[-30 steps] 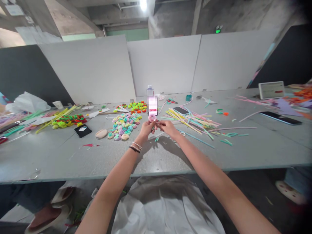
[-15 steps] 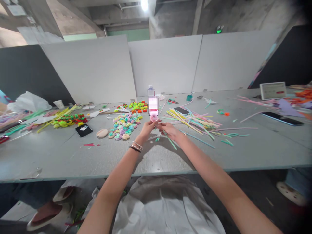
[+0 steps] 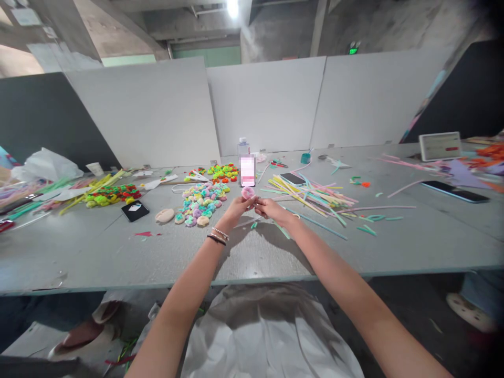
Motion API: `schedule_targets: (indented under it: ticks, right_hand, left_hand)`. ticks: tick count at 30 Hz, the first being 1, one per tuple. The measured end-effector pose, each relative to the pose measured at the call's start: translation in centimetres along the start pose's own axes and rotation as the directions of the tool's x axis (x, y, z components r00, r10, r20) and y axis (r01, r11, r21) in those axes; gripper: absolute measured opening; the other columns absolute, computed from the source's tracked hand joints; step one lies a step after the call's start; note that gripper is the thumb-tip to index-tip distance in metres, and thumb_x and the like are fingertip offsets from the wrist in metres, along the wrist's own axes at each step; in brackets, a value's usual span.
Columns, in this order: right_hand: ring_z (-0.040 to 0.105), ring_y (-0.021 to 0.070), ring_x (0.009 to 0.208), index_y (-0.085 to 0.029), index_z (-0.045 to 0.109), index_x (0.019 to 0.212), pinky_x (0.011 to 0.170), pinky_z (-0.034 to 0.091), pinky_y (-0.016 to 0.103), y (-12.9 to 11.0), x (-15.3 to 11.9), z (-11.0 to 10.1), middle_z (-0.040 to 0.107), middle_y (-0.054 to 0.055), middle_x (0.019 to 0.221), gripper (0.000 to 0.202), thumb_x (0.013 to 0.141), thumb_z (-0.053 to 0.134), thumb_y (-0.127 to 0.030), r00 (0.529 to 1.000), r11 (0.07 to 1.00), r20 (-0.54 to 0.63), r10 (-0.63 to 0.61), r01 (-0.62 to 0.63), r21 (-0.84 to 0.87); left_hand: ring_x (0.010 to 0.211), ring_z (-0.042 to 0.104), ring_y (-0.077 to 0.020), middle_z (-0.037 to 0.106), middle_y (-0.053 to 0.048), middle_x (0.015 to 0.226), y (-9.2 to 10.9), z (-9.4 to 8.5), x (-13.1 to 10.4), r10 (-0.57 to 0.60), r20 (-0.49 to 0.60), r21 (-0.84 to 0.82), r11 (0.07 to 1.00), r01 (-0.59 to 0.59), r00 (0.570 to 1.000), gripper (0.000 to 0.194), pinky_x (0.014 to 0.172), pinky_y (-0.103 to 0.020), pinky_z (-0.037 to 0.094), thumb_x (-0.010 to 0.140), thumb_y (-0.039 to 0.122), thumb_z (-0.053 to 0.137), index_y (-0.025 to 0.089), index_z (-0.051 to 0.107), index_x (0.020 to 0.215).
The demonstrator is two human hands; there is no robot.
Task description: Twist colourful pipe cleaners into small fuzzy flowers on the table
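Near the middle of the table my left hand (image 3: 237, 206) is closed, pinching a small pink coil of fuzzy pipe cleaner (image 3: 248, 192) at its lower edge. My right hand (image 3: 271, 208) meets it from the other side, its thumb and fingers pressed together at the same coil. Fingers hide the coil's underside. Just beyond it a lit phone (image 3: 248, 170), its screen blurred, leans against a clear bottle (image 3: 243, 145). Loose pastel pipe cleaners (image 3: 311, 194) lie to the right of my hands. On the left is a heap of pastel fuzzy coils (image 3: 202, 202).
Behind the table (image 3: 157, 262) stand white partition panels (image 3: 268, 105). A dark phone (image 3: 292, 179) rests among the pipe cleaners, another phone (image 3: 454, 191) farther right. Left are a black square case (image 3: 135, 210), a beige oval object (image 3: 164, 216) and red-green-yellow fuzzy pieces (image 3: 112, 196).
The pink coil has turned a little and sits slightly lower. My right hand's fingers have drawn closer together, and less of the green strip beneath that hand shows.
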State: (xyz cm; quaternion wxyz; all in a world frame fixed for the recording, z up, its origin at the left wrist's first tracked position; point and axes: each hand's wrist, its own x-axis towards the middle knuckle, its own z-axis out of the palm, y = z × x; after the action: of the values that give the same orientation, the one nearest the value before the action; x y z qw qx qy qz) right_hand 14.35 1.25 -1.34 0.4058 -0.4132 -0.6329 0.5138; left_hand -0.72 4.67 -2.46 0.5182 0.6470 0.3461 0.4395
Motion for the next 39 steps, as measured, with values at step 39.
schedule_targets:
  ticks: [39]
  right_hand:
    - [0.033,0.0076,0.044,-0.018,0.057,0.071,0.047,0.024,0.024,1.0,0.8,1.0,0.043,-0.006,0.051,0.024,0.076,0.055,-0.042,0.992,0.994,-0.067,-0.107,0.106,-0.009]
  left_hand:
    - [0.09,0.061,-0.0133,0.066,-0.006,0.103,2.0,-0.4,-0.4,-0.141,-0.056,-0.376,0.92,0.11,0.988,0.039,0.071,-0.022,0.046,0.071,0.054,0.069,0.019,0.059,0.086]
